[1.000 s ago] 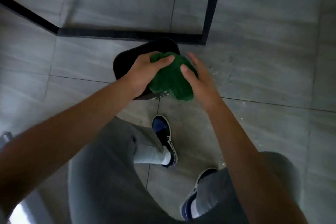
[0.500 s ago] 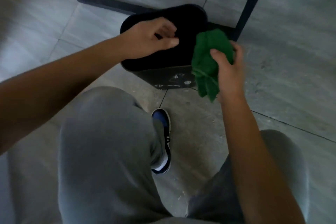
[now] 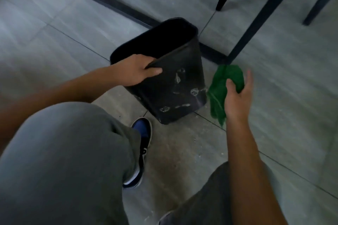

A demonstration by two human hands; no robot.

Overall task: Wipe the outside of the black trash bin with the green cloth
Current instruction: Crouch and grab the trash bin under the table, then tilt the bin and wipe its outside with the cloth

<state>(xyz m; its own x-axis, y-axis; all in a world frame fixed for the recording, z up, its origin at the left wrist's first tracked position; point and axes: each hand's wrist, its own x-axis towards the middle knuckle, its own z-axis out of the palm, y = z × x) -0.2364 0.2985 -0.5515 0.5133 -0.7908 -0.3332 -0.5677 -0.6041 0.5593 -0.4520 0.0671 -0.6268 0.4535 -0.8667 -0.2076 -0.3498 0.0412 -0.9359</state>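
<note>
Two hands are at work here. We see the left hand (image 3: 136, 71) gripping the near rim of the bin (image 3: 172, 86), thumb on the outer wall and fingers hooked inside, so the bin sits directly under that grip. The right hand (image 3: 237, 97) holds the cloth (image 3: 224, 87) bunched against its palm, thumb pressed into it; the cloth hangs just beside the bin's right wall, its loose end trailing down toward the floor (image 3: 274, 115). The bin is a black, smooth-sided, tapering tub with rounded corners, its near face marked with pale dried smears. The cloth looks soft and fuzzy, deep green. The floor is grey tile, dusty around the bin.
</note>
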